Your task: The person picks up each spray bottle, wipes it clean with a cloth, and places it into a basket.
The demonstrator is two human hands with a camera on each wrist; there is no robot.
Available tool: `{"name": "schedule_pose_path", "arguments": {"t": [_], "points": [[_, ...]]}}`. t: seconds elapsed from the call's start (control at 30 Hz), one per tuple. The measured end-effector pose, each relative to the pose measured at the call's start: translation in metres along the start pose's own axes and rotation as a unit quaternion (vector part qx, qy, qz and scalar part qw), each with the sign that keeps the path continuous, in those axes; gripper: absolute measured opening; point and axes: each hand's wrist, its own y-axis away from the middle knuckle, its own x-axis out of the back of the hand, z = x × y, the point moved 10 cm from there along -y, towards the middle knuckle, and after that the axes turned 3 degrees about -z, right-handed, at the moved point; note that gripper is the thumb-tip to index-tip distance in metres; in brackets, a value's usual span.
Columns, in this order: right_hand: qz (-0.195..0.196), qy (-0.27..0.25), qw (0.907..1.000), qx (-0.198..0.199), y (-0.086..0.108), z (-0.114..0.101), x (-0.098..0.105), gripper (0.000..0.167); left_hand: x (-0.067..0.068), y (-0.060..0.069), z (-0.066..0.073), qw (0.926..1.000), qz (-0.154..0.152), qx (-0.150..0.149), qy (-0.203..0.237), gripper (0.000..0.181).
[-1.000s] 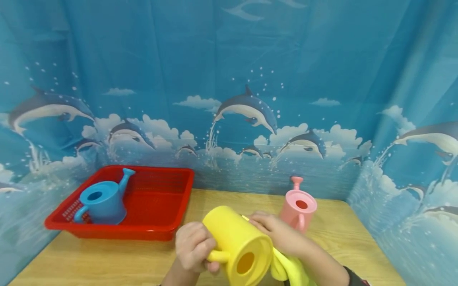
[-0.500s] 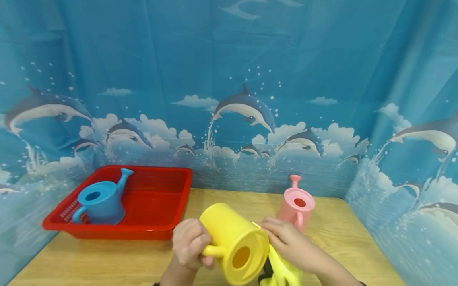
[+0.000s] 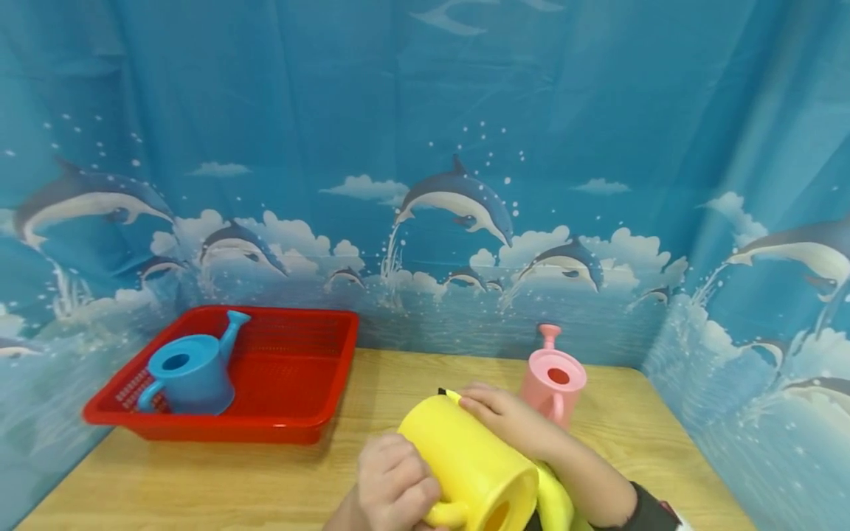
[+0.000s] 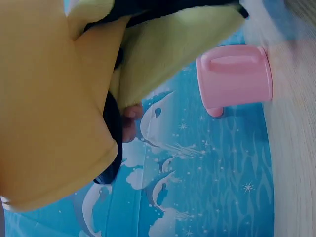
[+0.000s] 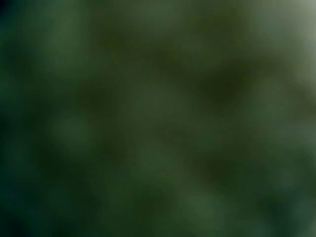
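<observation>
My left hand [image 3: 398, 483] grips the handle of a yellow watering can [image 3: 465, 457], which lies tilted on its side in the air, its top opening facing down toward me. Against the can's right side my right hand [image 3: 511, 420] holds a yellow cloth [image 3: 554, 501] with dark edging. In the left wrist view, the can [image 4: 49, 108] fills the left, and the cloth [image 4: 173, 47] spreads along its side with a few fingertips [image 4: 131, 121] showing past it. The can's spout is hidden. The right wrist view is only a dark blur.
A red basket [image 3: 219, 434] stands at the left of the wooden table [image 3: 265, 479] with a blue watering can [image 3: 195, 380] inside. Behind my right hand a pink watering can [image 3: 544, 383] stands upright. A dolphin-print curtain [image 3: 425, 110] encloses the back and sides.
The yellow watering can has shifted down and to the right with my left hand. My right hand slid toward me with the cloth, then back up along the can's side.
</observation>
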Motion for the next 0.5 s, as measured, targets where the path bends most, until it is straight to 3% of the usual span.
{"name": "schedule_pose_path", "arguments": {"t": [0.2, 0.4, 0.5], "points": [[-0.001, -0.044, 0.9984, -0.036, -0.005, 0.016, 0.000, 0.041, -0.003, -0.003, 0.001, 0.9999, -0.004, -0.011, -0.011, 0.045], [0.041, -0.115, 0.9896, -0.077, 0.003, 0.029, 0.007, 0.047, -0.001, -0.003, -0.002, 0.9999, 0.002, -0.008, 0.008, 0.045], [0.047, -0.121, 0.9883, -0.081, 0.004, 0.031, 0.009, 0.048, -0.002, -0.001, -0.003, 0.9999, -0.003, 0.001, 0.012, 0.046]]}}
